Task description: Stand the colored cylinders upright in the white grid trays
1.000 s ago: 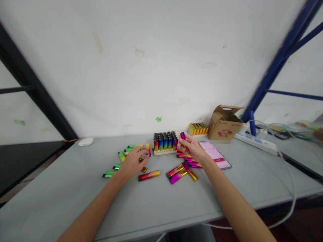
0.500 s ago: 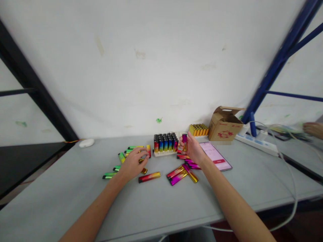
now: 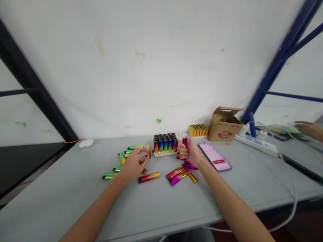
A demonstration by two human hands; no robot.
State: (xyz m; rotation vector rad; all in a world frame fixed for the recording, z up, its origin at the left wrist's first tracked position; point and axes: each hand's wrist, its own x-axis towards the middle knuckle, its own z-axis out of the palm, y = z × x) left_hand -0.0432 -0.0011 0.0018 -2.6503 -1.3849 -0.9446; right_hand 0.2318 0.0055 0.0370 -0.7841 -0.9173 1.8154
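Observation:
My right hand (image 3: 189, 152) is closed round a magenta lighter (image 3: 185, 141) held upright, just right of a white tray (image 3: 161, 153) packed with several standing multicoloured lighters (image 3: 165, 142). My left hand (image 3: 133, 162) rests palm down on the grey table (image 3: 75, 198), its fingers curled over loose lighters left of the tray. A red and yellow lighter (image 3: 149, 176) lies in front of that hand. Green lighters (image 3: 110, 174) lie to its left. Red, magenta and gold lighters (image 3: 181, 173) lie under my right wrist.
A phone with a pink screen (image 3: 214, 156) lies right of my right hand. Behind it stand an open cardboard box (image 3: 224, 125) and a block of yellow lighters (image 3: 198, 129). A white power strip (image 3: 257, 143) and cables run right. Another person's hand (image 3: 309, 128) shows at the far right edge.
My right hand turned the magenta lighter upright and drew it down and closer to the tray's right end, closing tighter round it. My left hand stayed put. The other person's hand moved further in.

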